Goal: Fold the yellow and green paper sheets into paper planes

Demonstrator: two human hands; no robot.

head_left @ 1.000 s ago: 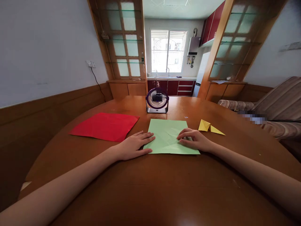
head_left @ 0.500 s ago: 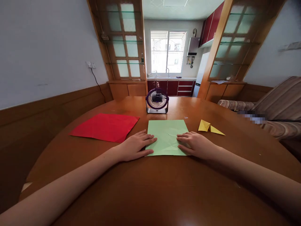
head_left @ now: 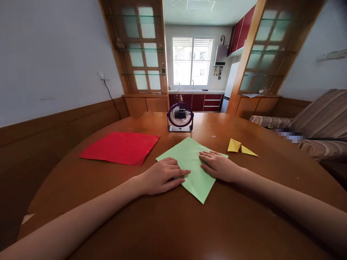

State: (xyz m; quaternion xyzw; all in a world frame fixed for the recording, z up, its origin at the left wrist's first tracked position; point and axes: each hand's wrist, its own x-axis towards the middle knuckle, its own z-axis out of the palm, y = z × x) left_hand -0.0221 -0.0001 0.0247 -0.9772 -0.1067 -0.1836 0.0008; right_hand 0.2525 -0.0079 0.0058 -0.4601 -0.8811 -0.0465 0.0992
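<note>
At the centre of the frame the green paper sheet lies flat on the worktop, turned corner-down like a diamond, the left hand and right hand spread open on it, seemingly to pin it down.

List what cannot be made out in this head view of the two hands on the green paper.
- Green paper: head view; the parts under the left hand and right hand are covered, so creases there are hidden.
- Yellow folded piece: head view; too small to read its folds.
- Patch by the sofa: head view; pixelated blur hides what is there.
- Both forearms: head view; cut off by the bottom edge.
</note>
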